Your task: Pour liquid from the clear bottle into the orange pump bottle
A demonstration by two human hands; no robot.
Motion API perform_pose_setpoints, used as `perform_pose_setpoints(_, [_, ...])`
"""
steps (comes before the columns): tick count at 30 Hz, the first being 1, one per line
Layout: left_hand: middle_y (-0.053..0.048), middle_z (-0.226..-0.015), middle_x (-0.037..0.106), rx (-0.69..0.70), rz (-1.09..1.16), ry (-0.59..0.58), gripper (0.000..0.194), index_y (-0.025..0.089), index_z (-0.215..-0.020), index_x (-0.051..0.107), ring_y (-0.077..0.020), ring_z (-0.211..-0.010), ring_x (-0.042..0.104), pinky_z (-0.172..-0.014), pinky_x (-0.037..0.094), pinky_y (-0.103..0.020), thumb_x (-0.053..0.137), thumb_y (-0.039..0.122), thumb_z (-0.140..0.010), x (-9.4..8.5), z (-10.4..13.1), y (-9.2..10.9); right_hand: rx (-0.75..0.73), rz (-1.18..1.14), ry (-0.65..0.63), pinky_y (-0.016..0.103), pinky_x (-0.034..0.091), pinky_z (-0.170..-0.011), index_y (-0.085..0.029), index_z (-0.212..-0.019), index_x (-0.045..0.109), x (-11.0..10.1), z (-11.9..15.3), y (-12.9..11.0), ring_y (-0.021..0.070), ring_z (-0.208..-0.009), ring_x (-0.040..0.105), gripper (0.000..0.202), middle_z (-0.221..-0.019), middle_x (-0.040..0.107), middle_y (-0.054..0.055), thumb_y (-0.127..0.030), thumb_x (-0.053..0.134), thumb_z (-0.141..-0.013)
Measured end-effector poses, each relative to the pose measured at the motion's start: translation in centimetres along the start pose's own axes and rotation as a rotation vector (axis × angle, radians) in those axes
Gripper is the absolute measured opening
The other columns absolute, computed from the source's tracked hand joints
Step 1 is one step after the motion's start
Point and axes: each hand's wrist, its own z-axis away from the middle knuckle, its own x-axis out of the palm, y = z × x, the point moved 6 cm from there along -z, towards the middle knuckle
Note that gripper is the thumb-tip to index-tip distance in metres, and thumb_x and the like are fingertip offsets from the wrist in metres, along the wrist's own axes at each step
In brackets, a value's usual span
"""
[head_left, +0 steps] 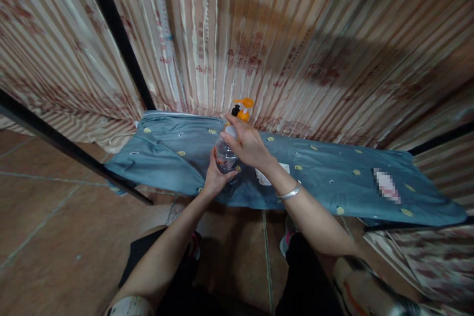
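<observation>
My left hand (214, 177) grips the lower part of a clear plastic bottle (224, 154) from below, over the front of a table covered in blue-grey patterned cloth (326, 173). My right hand (247, 144) is closed over the bottle's top, hiding the cap; a silver bangle sits on that wrist. Just behind the hands stands an orange pump bottle (243, 110) with a black collar. A white piece of paper or cloth (263, 177) lies on the table right of the bottle, partly under my right forearm.
A striped reddish-beige curtain (296, 49) hangs behind the table. Black metal bars (114, 29) cross on the left. The floor (55, 217) is brown tile. A blurred-out small item (386, 185) lies at the table's right. My legs are below.
</observation>
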Motion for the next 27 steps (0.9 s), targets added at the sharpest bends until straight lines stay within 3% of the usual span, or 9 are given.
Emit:
perform_pose_setpoints(7, [-0.024,-0.172,0.070,-0.046,-0.001,-0.008,0.136,0.022,-0.183,0.039,-0.0411,-0.154,0.074,-0.133,0.057,-0.056,0.112,0.030,-0.069,-0.2,0.0,0.8,0.037,0.008,0.028,0.056,0.058,-0.135,-0.022,-0.158,0.069,1.6,1.1,0.2,0.0353,-0.151,0.074,0.047,-0.155,0.079,0.017,-0.054,0.057,-0.126])
perform_pose_setpoints(13, [-0.019,-0.157,0.080,-0.084,-0.004,0.004,0.122,0.023,-0.174,0.050,-0.0392,-0.137,0.083,-0.123,0.063,-0.055,0.110,0.029,-0.069,-0.5,-0.2,1.6,0.097,-0.013,0.106,0.058,0.056,-0.136,-0.023,-0.173,0.054,1.0,0.5,0.4,0.0370,-0.157,0.071,0.069,-0.166,0.074,0.018,-0.067,0.065,-0.121])
perform_pose_setpoints(15, [-0.018,-0.150,0.082,-0.096,-0.001,0.014,0.120,0.022,-0.172,0.050,-0.0398,-0.133,0.083,-0.120,0.065,-0.056,0.109,0.031,-0.068,-0.5,-0.2,1.8,0.158,-0.011,0.101,0.058,0.057,-0.134,-0.023,-0.172,0.056,0.9,0.2,0.4,0.0370,-0.153,0.074,0.067,-0.162,0.076,0.018,-0.067,0.063,-0.121])
perform_pose_setpoints(18, [-0.018,-0.153,0.081,-0.103,0.010,0.040,0.119,0.022,-0.168,0.051,-0.0414,-0.138,0.081,-0.122,0.063,-0.055,0.109,0.031,-0.065,-0.6,-0.4,2.0,0.227,-0.016,0.038,0.062,0.065,-0.122,-0.029,-0.158,0.067,1.6,-0.2,0.0,0.0389,-0.136,0.080,0.058,-0.150,0.083,0.016,-0.069,0.073,-0.116])
perform_pose_setpoints(21, [-0.016,-0.143,0.083,-0.119,0.008,0.063,0.110,0.024,-0.156,0.057,-0.0431,-0.133,0.082,-0.119,0.064,-0.058,0.110,0.034,-0.060,-0.7,-0.6,2.0,0.338,0.008,0.037,0.054,0.068,-0.112,-0.030,-0.140,0.077,2.0,-0.6,-0.2,0.0372,-0.122,0.083,0.043,-0.127,0.088,0.011,-0.064,0.082,-0.113])
perform_pose_setpoints(27, [-0.011,-0.124,0.083,-0.128,0.004,0.099,0.091,0.024,-0.132,0.060,-0.0418,-0.120,0.084,-0.112,0.067,-0.058,0.107,0.038,-0.055,-1.0,-1.1,2.1,0.410,0.021,0.024,0.046,0.067,-0.103,-0.030,-0.123,0.080,1.8,-1.7,-0.8,0.0319,-0.112,0.084,0.023,-0.111,0.086,0.004,-0.052,0.077,-0.117])
